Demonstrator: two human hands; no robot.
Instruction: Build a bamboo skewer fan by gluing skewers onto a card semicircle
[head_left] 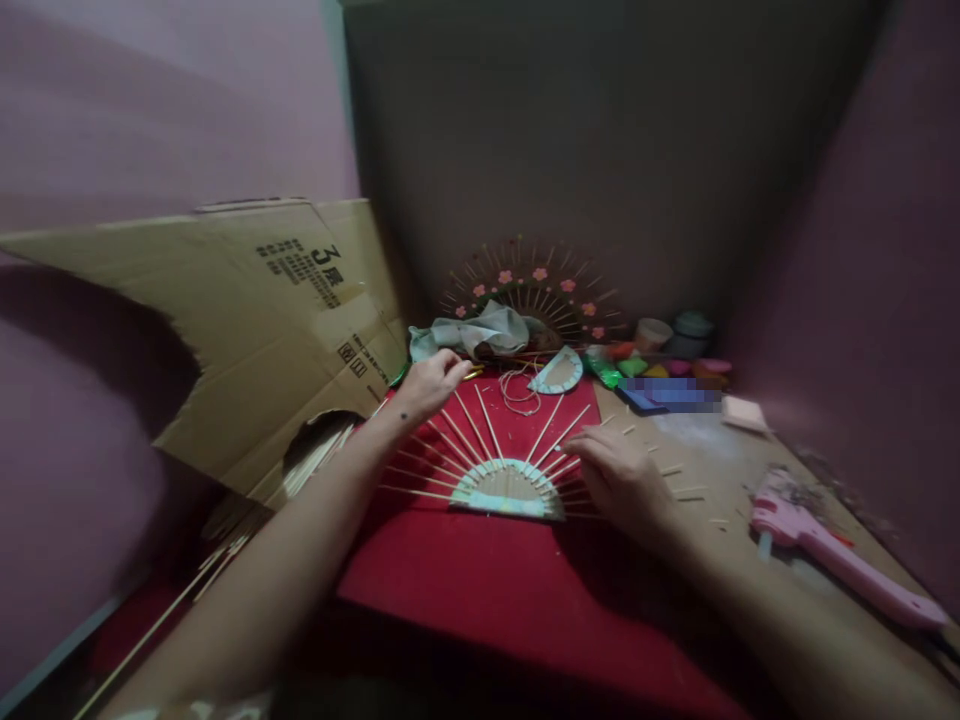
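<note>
A half-round cardboard piece (506,487) with a pale patterned rim lies on the red surface, and thin wooden sticks (466,428) fan out from its curved edge. My left hand (436,382) is above the far left stick ends, fingers pinched together; what they hold, if anything, cannot be made out. Over the right-hand sticks is my right hand (626,485), its thumb and fingertips closed near a small whitish speck. Part of the right sticks is hidden beneath that hand. A second half-round piece (559,371) lies behind, beside a loop of string (519,392).
A pink glue gun (832,560) lies at the right. Against the back wall stands a finished-looking stick fan with pink flowers (540,275), a crumpled cloth (480,328) before it. Large cut cardboard (277,300) leans at left, near more sticks (319,460). Colourful packets (660,368) sit back right.
</note>
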